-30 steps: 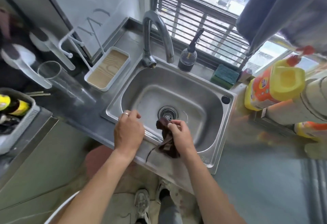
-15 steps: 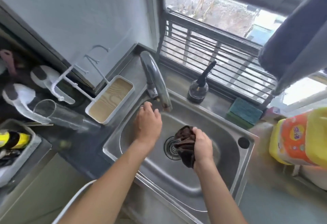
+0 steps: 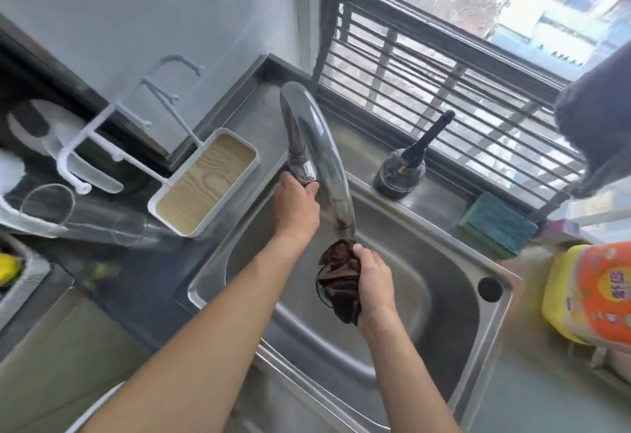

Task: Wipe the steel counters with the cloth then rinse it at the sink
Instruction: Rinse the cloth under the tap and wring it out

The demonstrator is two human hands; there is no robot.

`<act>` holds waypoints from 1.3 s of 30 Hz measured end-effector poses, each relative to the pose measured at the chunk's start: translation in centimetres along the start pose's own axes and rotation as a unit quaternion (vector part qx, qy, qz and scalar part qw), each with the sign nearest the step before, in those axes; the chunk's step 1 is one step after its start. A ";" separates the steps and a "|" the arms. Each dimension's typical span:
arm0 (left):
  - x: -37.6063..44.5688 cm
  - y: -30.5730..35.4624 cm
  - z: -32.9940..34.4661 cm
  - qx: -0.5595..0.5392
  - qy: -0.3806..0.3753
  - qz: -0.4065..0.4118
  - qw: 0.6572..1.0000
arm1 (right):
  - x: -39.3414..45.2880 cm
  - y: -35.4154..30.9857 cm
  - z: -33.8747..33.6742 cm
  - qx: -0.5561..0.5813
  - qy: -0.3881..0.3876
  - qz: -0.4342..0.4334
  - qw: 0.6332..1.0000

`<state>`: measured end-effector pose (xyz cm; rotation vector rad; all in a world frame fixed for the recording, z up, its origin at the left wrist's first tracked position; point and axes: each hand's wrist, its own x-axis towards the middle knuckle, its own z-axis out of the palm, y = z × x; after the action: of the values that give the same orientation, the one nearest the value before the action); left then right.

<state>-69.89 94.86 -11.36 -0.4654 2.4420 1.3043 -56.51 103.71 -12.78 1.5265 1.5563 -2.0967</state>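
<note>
Head view: left hand grips curved steel faucet; right hand clutches bunched dark-brown cloth beneath; sudden flow could splash.

Home kitchen, steel sink with curved tap, green sponge, detergent bottle, glass, barred window

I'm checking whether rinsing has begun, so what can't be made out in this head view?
- Tap handle: covered by the left hand at the curved steel faucet.
- Water flow: none discernible between spout and the crumpled dark brown cloth; motion blur.
- Sink drain: hidden behind the cloth and right hand.
- Yellow-orange detergent bottle: cut off by the right edge.
</note>
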 end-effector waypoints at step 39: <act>-7.4 -7.9 2.0 0.052 -0.196 0.000 0.979 | 0.4 2.7 3.2 0.290 -0.025 0.094 0.952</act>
<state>-59.56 93.37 -14.97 -0.1618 2.1641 1.1352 -57.08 100.18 -14.96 1.6703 0.7584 -2.5796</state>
